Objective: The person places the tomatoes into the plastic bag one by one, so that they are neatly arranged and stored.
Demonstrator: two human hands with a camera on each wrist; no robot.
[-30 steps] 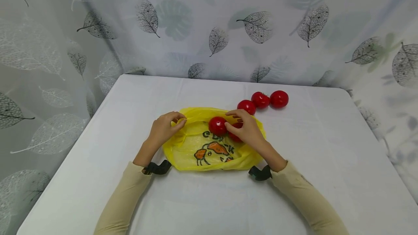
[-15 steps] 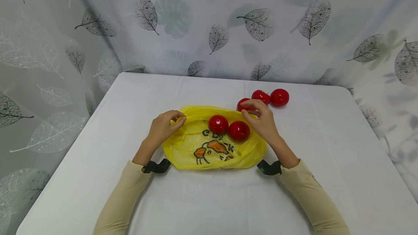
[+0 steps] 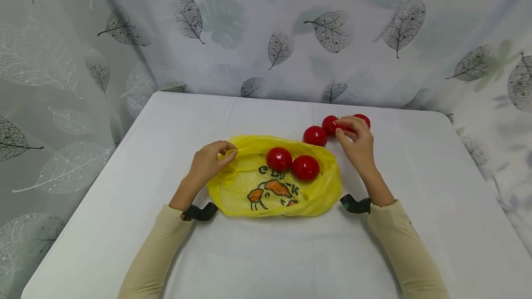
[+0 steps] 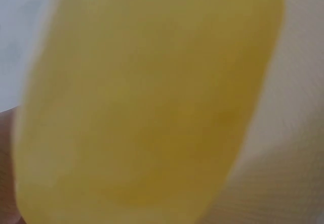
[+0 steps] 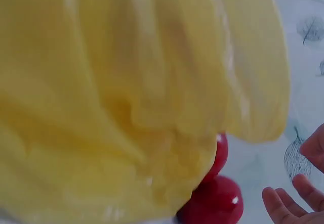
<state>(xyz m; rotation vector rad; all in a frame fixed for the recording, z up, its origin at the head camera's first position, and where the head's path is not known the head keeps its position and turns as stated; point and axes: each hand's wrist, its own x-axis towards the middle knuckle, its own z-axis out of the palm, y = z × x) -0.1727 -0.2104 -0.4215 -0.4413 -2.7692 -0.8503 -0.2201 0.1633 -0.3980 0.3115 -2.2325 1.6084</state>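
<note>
A yellow plastic bag [image 3: 232, 195] with a drawn duck picture lies with its mouth spread, two red tomatoes [image 3: 305, 168] inside it on the right. My left hand [image 3: 209, 160] pinches the bag's left rim between thumb and fingers. Behind the bag's right end are three more tomatoes [image 3: 315, 136] in a slanting row. My right hand [image 3: 360, 144], thumb and fingers apart, is over the far end of that row and partly hides the farthest tomato [image 3: 363, 122]. In the right wrist view its fingers [image 5: 298, 204] hold nothing. Bag plastic [image 4: 152, 92] fills most of the left wrist view.
Everything stands on a white-covered table [image 3: 266, 257]. A curtain [image 3: 291, 26] printed with leaves hangs behind and along the sides. Each wrist carries a black strap piece [image 3: 355, 204], lying close to the bag's front corners.
My right hand has left the tomato inside the bag and moved right and away, past the bag's rim, to the tomatoes behind. The left hand keeps its place on the rim.
</note>
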